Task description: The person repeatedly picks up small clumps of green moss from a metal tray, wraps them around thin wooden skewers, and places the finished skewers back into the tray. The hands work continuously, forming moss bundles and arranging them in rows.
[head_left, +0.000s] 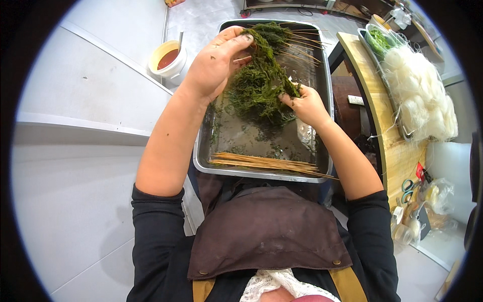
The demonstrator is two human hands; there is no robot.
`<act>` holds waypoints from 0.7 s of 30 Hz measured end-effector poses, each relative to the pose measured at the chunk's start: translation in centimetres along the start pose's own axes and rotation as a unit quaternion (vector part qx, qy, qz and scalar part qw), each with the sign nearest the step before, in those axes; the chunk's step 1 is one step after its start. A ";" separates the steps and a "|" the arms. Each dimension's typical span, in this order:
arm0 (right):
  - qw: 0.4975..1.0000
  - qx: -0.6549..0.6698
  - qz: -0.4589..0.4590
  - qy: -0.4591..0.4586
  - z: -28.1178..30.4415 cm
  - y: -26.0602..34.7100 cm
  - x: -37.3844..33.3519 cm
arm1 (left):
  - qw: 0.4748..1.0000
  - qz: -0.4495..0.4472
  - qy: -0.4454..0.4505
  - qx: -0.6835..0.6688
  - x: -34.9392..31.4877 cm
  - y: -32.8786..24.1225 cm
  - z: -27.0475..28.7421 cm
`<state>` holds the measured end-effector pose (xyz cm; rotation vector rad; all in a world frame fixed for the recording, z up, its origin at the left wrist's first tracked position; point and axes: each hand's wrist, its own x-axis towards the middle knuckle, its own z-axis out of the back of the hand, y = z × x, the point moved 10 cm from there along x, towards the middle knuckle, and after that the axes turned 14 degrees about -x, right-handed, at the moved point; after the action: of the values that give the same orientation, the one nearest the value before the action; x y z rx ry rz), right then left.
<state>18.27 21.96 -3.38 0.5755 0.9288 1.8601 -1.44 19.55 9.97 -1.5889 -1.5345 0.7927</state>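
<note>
Between my hands stretches a strand of dark green seaweed (269,58), running slantwise above a metal tray (198,146). My left hand (224,58) pinches its upper end near the tray's far left corner. Lower down on the right, my right hand (305,104) grips the other end with closed fingers. Under the strand lies a loose heap of seaweed (254,100). Seaweed threaded on skewers (276,34) rests at the tray's far side, the bare sticks pointing right. A bundle of bare bamboo skewers (261,162) lies along the near rim.
A white bucket (173,68) with reddish liquid and a handle stands left of the tray. On the right, a wooden table (375,95) bears a tray of white noodle bundles (417,90), green leaves (380,43) and scissors (408,190). A white panel (100,65) borders the left.
</note>
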 end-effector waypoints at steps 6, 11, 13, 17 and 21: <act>0.993 0.022 0.015 -0.117 4.0 1.7 -1.6 | 0.998 -0.054 -0.044 0.000 0.5 -0.5 -0.2; 0.982 -0.031 -0.011 -0.185 5.5 1.5 -2.7 | 0.993 -0.098 -0.060 0.021 0.5 -0.9 0.1; 0.986 0.059 -0.008 -0.153 5.0 0.6 -2.7 | 0.990 -0.095 -0.105 0.022 0.3 -0.6 1.6; 0.998 0.011 -0.038 -0.041 3.4 -1.2 -3.3 | 0.985 -0.028 -0.155 0.075 -0.5 1.9 4.9; 0.979 -0.194 -0.043 0.052 1.3 -1.4 -3.5 | 0.989 0.034 -0.102 0.103 -1.5 4.6 6.0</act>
<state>21.51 19.70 -3.68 0.1982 0.6200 1.9384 -4.37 18.86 2.84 -1.4486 -1.4912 1.1446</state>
